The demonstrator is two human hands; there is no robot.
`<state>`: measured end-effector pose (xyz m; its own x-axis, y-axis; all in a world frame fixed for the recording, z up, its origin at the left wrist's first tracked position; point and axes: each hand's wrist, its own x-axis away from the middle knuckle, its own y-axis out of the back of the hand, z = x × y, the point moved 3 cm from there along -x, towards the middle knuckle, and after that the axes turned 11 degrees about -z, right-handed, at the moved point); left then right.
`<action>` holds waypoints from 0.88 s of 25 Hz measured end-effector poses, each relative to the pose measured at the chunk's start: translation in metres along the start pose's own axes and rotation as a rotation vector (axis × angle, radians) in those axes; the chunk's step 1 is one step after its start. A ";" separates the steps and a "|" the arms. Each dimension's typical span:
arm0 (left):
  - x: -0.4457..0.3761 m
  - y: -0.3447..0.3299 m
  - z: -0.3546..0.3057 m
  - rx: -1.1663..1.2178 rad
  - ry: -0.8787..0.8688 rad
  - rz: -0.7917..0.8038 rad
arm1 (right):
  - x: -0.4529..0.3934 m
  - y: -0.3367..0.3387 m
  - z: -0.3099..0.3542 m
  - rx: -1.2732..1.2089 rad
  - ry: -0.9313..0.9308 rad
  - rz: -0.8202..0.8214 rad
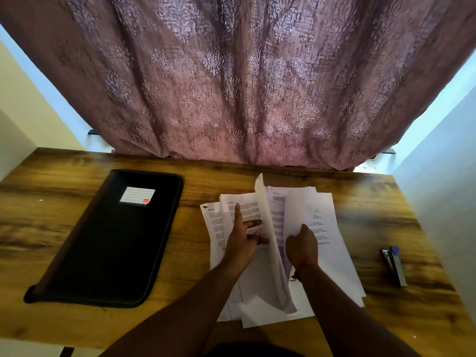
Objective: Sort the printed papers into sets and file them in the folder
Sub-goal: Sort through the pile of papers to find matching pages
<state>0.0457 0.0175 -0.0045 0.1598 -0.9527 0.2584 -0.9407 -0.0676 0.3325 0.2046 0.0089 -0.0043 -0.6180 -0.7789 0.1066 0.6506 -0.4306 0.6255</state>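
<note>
A loose pile of printed white papers (324,228) lies spread on the wooden desk, right of centre. A black zip folder (110,243) with a white label lies closed on the desk to the left. My left hand (243,238) rests flat on the left part of the pile, fingers apart, index finger pointing away. My right hand (301,247) is closed around the edge of several sheets (268,228) and holds them lifted upright from the pile between the two hands.
A blue and grey stapler (394,265) lies near the desk's right edge. A purple patterned curtain (237,81) hangs behind the desk's far edge. White walls stand close on both sides.
</note>
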 end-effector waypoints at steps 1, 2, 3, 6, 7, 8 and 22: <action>0.000 0.002 0.001 -0.040 -0.004 -0.031 | 0.001 0.000 0.001 -0.006 0.003 0.003; 0.000 0.005 0.000 -0.121 -0.029 -0.101 | 0.001 0.000 0.001 -0.011 0.005 0.003; -0.002 0.007 0.004 -0.248 -0.076 -0.177 | 0.002 0.000 0.000 -0.012 0.004 0.003; -0.007 0.008 0.012 -0.512 -0.054 -0.236 | 0.001 -0.002 0.000 -0.011 -0.003 0.006; -0.007 0.007 0.013 -0.544 -0.030 -0.224 | 0.001 -0.002 0.000 -0.010 -0.004 0.007; -0.007 0.008 0.013 -0.569 -0.011 -0.219 | 0.000 -0.002 0.000 -0.006 -0.003 0.008; -0.010 0.012 0.011 -0.614 -0.029 -0.280 | 0.000 -0.002 0.000 0.018 -0.004 0.007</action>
<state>0.0295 0.0227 -0.0126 0.3568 -0.9319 0.0660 -0.5226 -0.1406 0.8409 0.2034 0.0099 -0.0058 -0.6155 -0.7798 0.1139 0.6466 -0.4171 0.6387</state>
